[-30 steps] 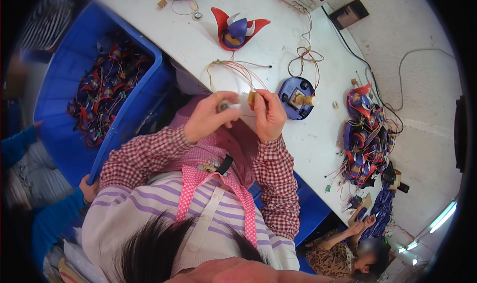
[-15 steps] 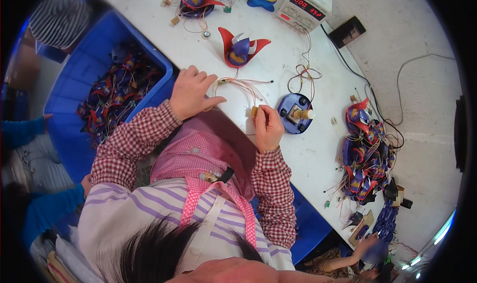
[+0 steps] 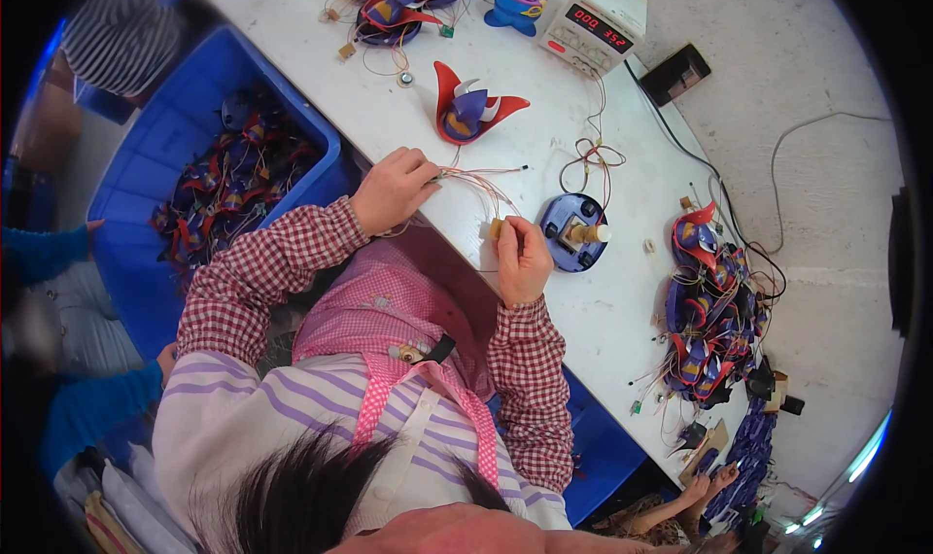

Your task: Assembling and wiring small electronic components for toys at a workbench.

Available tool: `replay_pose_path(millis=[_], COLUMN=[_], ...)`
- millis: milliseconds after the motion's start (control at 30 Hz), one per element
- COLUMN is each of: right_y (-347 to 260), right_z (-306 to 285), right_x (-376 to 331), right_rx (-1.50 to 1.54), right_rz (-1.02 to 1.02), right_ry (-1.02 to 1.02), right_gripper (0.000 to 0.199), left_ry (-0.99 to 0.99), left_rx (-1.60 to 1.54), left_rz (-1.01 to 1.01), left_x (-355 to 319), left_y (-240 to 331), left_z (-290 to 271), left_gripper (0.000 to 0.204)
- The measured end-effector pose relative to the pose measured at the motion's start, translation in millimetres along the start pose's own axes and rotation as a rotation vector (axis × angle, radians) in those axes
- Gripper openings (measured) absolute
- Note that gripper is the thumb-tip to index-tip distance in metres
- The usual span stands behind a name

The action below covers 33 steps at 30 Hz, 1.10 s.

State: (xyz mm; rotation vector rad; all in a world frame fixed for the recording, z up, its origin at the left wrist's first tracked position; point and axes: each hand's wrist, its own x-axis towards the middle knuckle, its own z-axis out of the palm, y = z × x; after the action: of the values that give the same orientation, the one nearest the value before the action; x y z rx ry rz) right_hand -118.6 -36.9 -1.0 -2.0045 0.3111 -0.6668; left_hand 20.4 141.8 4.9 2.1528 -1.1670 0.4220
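Observation:
My left hand is closed, its fingertips pinched on a bundle of thin wires at the table's front edge. Between the thumb and fingers of my right hand is a small yellow block, with wires running up from it towards the bundle. Behind the wires stands a red, purple and white toy part, a lead trailing from its base. Just right of my right hand lies a round blue base with black pads and a pale cylinder on it.
A power supply with a lit red display stands at the back, its leads reaching the blue base. Toy parts are heaped on the table's right and far left. A blue bin full of them stands left. Other people's arms show at both sides.
My left hand has gone from spread thumb and fingers to a pinch on the wires, moving slightly right. My right hand still holds the yellow block, nearly in place.

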Motion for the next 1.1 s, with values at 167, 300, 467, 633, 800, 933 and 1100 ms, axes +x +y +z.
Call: replay_pose_path(millis=[167,300,467,633,800,933,1100], right_y=[0.6,1.7,2.9,6.9,9.1,9.5,9.2], right_z=[0.7,0.9,0.9,1.1,1.2,1.6,0.0], right_x=[-2.1,-3.3,-2.8,-3.3,-3.7,-4.0,-3.9], right_rx=[0.037,0.087,0.04,0.03,0.052,0.088,0.148], right_rz=[0.033,0.07,0.016,0.013,0.021,0.058,0.129], right_ry=[0.001,-0.005,-0.009,-0.014,-0.013,-0.018,-0.012], right_gripper=[0.011,0.012,0.012,0.013,0.014,0.015,0.015], left_ry=[0.022,0.028,0.039,0.087,0.151,0.142,0.154], left_rx=[0.036,0.027,0.026,-0.034,-0.107,-0.066,-0.06], left_rz=[0.072,0.109,0.121,0.103,0.076,0.086,0.089], left_x=[-1.2,1.7,0.5,-0.6,-1.4,-1.4,-2.0], left_y=[-5.6,-6.2,-7.3,-6.6,-4.7,-7.0,-5.6], left_z=[6.3,4.1,7.5,10.2,12.0,15.3,18.1], left_gripper=[0.01,0.008,0.008,0.008,0.008,0.009,0.009])
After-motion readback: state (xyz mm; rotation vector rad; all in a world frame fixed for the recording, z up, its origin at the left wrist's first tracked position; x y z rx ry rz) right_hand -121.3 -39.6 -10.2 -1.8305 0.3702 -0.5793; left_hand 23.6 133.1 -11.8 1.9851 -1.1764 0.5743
